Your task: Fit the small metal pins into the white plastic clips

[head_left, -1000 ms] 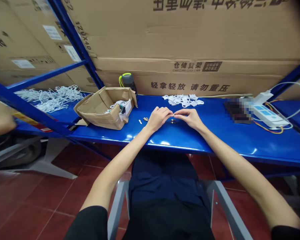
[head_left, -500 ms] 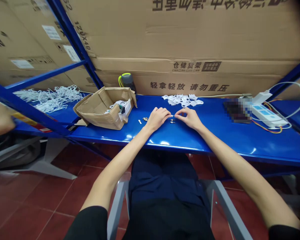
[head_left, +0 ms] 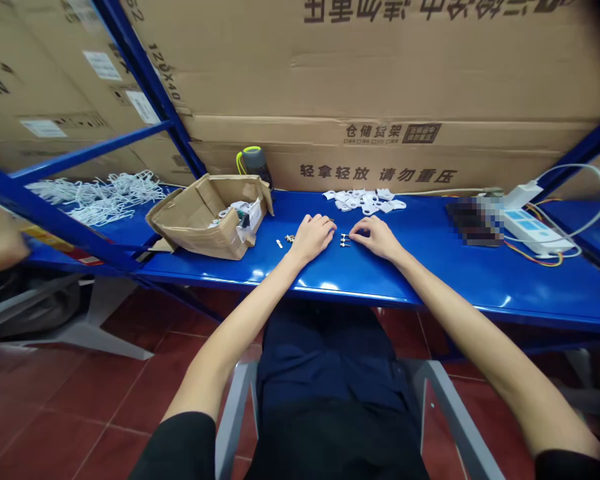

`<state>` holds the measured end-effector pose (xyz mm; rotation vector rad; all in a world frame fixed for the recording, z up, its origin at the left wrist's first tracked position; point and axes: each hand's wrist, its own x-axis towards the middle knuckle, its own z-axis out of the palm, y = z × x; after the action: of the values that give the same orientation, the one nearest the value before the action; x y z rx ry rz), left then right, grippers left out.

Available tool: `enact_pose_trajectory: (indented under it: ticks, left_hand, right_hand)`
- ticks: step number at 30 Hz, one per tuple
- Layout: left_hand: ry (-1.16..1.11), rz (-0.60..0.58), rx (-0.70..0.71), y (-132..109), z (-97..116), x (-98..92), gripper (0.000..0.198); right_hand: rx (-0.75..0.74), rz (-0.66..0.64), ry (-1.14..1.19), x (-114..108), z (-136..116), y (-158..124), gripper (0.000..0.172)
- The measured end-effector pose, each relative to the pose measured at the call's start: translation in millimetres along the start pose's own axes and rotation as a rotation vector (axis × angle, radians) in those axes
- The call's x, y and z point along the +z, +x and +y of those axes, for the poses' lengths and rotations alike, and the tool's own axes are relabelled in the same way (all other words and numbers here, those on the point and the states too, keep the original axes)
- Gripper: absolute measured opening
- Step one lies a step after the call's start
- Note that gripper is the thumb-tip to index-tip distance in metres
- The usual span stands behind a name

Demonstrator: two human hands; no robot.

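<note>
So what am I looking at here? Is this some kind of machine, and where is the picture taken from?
There's no machine here. These are a person's two bare hands, filmed by a camera worn on the head, looking forward and down, so you see roughly what the wearer sees. The left hand and right hand rest on a blue steel shelf, either side of tiny metal fittings. I can't tell whether either hand holds anything, as the parts are so small. Behind them lie white plastic pieces and a torn cardboard box with more inside.
</note>
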<state>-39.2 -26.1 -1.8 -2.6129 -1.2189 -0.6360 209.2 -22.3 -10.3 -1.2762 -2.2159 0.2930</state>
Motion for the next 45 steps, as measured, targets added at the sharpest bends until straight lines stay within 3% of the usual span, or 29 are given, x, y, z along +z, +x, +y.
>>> enact_pose_trajectory:
  ticks: [10, 17, 24, 32, 41, 45]
  left_hand:
    - [0.052, 0.080, -0.314, -6.9, -6.6, -2.6, 0.031]
    - [0.053, 0.125, -0.302, -7.5, -8.9, 3.9, 0.030]
    - [0.025, 0.072, -0.340, -7.6, -10.4, 4.1, 0.027]
    - [0.019, 0.137, -0.301, -7.7, -15.8, 11.2, 0.028]
    - [-0.025, 0.062, -0.339, -6.6, -16.1, 7.7, 0.031]
    - [-0.031, 0.095, -0.318, -7.0, -17.6, 10.3, 0.030]
  right_hand:
    - [-0.022, 0.023, -0.026, 0.5, 2.7, -0.1, 0.026]
    - [0.013, 0.049, -0.071, 2.3, -1.3, 0.9, 0.026]
    - [0.010, 0.049, -0.068, 5.1, -4.5, 5.0, 0.019]
    - [0.011, 0.047, -0.045, 5.2, -6.5, 4.7, 0.014]
    - [0.000, 0.029, 0.014, 4.4, 1.0, 4.2, 0.015]
    - [0.007, 0.037, 0.028, 4.7, 1.6, 4.0, 0.017]
